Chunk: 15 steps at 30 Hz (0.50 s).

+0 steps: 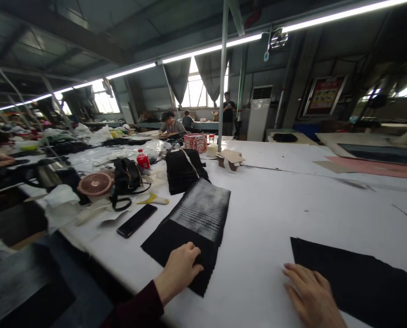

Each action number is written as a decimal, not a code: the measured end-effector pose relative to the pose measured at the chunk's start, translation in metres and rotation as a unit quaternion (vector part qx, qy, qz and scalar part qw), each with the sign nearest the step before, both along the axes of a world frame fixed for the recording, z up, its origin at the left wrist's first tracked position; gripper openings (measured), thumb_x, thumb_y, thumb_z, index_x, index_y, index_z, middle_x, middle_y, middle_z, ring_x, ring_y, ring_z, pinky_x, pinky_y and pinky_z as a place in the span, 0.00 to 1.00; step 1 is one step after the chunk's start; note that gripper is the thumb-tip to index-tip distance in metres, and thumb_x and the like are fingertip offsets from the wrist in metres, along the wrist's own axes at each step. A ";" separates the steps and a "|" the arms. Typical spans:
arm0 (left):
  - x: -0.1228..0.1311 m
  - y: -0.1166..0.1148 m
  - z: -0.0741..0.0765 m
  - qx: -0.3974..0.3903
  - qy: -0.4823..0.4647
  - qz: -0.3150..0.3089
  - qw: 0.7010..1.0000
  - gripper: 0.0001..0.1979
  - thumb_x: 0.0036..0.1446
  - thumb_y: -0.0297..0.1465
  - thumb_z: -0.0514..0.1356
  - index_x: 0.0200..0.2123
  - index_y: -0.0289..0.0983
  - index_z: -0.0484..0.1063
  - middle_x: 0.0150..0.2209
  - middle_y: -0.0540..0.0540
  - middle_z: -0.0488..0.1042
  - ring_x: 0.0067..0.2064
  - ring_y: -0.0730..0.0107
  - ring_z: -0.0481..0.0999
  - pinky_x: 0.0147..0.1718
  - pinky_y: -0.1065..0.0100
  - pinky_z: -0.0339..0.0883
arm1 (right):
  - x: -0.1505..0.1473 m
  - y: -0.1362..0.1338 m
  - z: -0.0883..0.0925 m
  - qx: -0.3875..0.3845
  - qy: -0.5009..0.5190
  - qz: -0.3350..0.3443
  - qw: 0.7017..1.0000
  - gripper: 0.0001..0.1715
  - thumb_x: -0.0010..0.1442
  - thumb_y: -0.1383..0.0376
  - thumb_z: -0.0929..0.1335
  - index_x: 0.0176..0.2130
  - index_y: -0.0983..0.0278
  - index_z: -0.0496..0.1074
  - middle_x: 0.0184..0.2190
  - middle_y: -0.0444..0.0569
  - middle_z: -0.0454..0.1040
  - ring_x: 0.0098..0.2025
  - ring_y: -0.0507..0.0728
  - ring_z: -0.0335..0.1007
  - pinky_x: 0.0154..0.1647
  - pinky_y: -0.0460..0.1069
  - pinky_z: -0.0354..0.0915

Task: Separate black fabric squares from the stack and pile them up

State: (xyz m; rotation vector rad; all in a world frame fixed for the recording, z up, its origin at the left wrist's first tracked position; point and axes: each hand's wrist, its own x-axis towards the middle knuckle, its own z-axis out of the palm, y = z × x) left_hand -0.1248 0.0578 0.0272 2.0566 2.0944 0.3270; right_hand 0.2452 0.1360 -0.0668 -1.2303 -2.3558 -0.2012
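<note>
— Where is the left hand [179, 269]?

— At the near edge of the bench [265, 205], palm down on the closest end of a fanned stack of black cloth pieces [196, 218]. The fingers lie close together and bend onto the top piece. Whether they pinch it, I cannot tell.

— And the stack itself?

— It runs from the near edge back toward the middle of the bench, each piece overlapping the next. Just behind its far end sits a folded black pile [183, 171].

— The right hand [312, 296]?

— Also by the near edge, well apart from the left one. It lies flat with the fingers a little spread, clamped on nothing, and the fingertips touch the left edge of a black cloth sheet [357, 278] spread flat toward the near right corner.

— What lies around them?

— Toward the left edge there is a dark phone [137, 220] lying flat just beside the stack. Behind it are a black bag [126, 177], a pink fan [94, 183] and a red-capped bottle [143, 160]. Farther back a red box [195, 142] and some folded cardboard [230, 158] stand near a post [223, 77].
</note>
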 end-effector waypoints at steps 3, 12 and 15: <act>-0.008 -0.003 -0.014 -0.019 0.003 -0.020 1.000 0.03 0.55 0.29 0.61 0.32 0.36 0.75 0.39 0.43 0.74 0.43 0.58 0.74 0.39 0.63 0.66 | -0.059 -0.019 0.009 -0.060 0.035 0.051 0.996 0.15 0.60 0.65 0.64 0.46 0.57 0.74 0.49 0.50 0.75 0.51 0.61 0.71 0.54 0.60 0.56; -0.034 0.005 -0.022 -0.006 -0.173 -0.005 0.985 0.09 0.55 0.26 0.56 0.30 0.38 0.77 0.37 0.45 0.75 0.40 0.59 0.74 0.45 0.58 0.62 | -0.187 -0.057 0.041 -0.152 0.160 0.157 0.963 0.16 0.61 0.73 0.61 0.45 0.61 0.72 0.48 0.50 0.75 0.52 0.59 0.68 0.53 0.56 0.60; -0.044 0.012 -0.024 -0.010 -0.303 0.040 0.952 0.06 0.47 0.25 0.61 0.26 0.39 0.77 0.32 0.49 0.76 0.39 0.61 0.74 0.46 0.61 0.62 | -0.211 -0.053 0.045 -0.159 0.149 0.155 0.964 0.16 0.62 0.74 0.62 0.44 0.61 0.73 0.49 0.49 0.75 0.52 0.58 0.67 0.54 0.55 0.58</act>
